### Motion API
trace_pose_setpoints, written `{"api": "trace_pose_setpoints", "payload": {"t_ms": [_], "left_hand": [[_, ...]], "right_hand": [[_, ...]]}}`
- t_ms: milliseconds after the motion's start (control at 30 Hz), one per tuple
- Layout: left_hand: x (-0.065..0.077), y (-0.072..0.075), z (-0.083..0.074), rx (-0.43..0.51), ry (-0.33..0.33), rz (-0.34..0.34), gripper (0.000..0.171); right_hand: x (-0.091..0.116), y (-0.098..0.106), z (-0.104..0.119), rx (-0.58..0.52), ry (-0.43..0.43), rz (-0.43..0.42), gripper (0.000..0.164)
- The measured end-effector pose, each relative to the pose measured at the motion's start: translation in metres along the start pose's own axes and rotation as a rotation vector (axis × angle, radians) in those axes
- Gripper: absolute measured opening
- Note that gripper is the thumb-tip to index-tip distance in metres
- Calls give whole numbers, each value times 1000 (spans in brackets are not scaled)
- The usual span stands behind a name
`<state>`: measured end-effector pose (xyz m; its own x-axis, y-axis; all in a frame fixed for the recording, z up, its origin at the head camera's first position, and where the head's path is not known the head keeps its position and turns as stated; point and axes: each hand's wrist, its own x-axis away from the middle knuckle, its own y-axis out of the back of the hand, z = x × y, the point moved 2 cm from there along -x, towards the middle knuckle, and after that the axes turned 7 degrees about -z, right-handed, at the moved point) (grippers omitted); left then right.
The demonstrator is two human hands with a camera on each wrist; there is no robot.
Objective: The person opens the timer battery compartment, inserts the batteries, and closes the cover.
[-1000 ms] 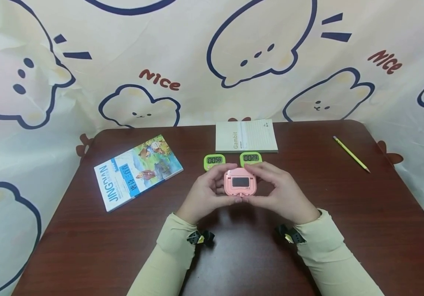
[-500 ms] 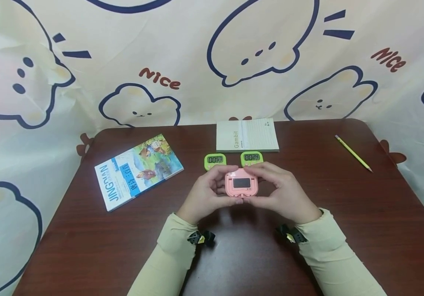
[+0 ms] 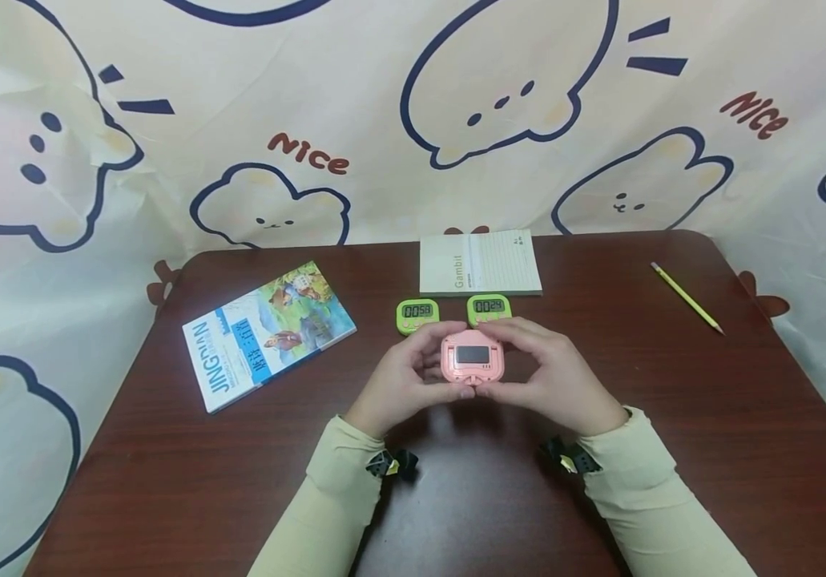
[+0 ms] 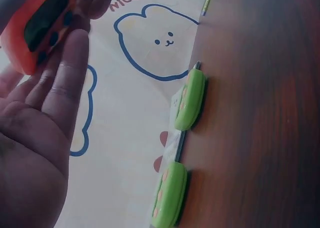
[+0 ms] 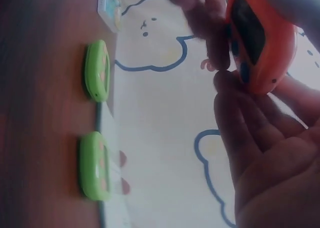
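Observation:
Both hands hold a pink digital timer (image 3: 473, 357) above the middle of the table. Its back, with a dark rectangle, faces the head camera. My left hand (image 3: 413, 369) grips its left side between thumb and fingers, and my right hand (image 3: 549, 365) grips the right side the same way. The thumbs meet along the lower edge. In the right wrist view the far face of the pink timer (image 5: 262, 37) shows a dark screen and blue buttons. Just beyond the hands stand two green timers, the left one (image 3: 417, 311) reading about 00:58 and the right one (image 3: 488, 306) about 00:24.
A Gambit notebook (image 3: 481, 264) lies behind the green timers at the table's back edge. On the left is a book (image 3: 268, 336) with a colourful cover; a yellow-green pencil (image 3: 686, 298) lies at the right. A printed cloth (image 3: 384, 120) hangs behind the brown table (image 3: 203, 481).
The left green timer's display has counted from about 00:56 to 00:58, the right one's from 00:23 to 00:24. The pink timer has shifted very slightly rightward in the hands' unchanged grip.

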<state>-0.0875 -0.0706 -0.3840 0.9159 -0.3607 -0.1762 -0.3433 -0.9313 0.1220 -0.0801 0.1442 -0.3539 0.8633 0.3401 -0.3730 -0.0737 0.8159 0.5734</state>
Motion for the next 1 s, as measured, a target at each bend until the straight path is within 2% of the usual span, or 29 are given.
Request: {"api": "trace_pose_setpoints", "payload": {"t_ms": [133, 267, 467, 667, 833, 933, 1000], "left_hand": [[-1, -1, 3, -83, -29, 6, 74], [-3, -1, 4, -153, -110, -29, 67], [-3, 0, 2, -187, -217, -78, 53], [-2, 1, 0, -249, -237, -105, 44], [-1, 1, 0, -317, -228, -120, 30], [-1, 1, -1, -327, -221, -130, 26], [-1, 2, 0, -326, -216, -142, 25]], "right_hand": [[1, -1, -8, -81, -107, 14, 63], [1, -2, -14, -158, -200, 24, 53], [-1, -2, -19, -235, -336, 42, 37], [-1, -3, -20, -380, -491, 85, 33], [-2, -8, -21, -497, -521, 114, 36], [-2, -8, -22, -520, -518, 124, 37], [-1, -8, -23, -497, -505, 140, 37]]}}
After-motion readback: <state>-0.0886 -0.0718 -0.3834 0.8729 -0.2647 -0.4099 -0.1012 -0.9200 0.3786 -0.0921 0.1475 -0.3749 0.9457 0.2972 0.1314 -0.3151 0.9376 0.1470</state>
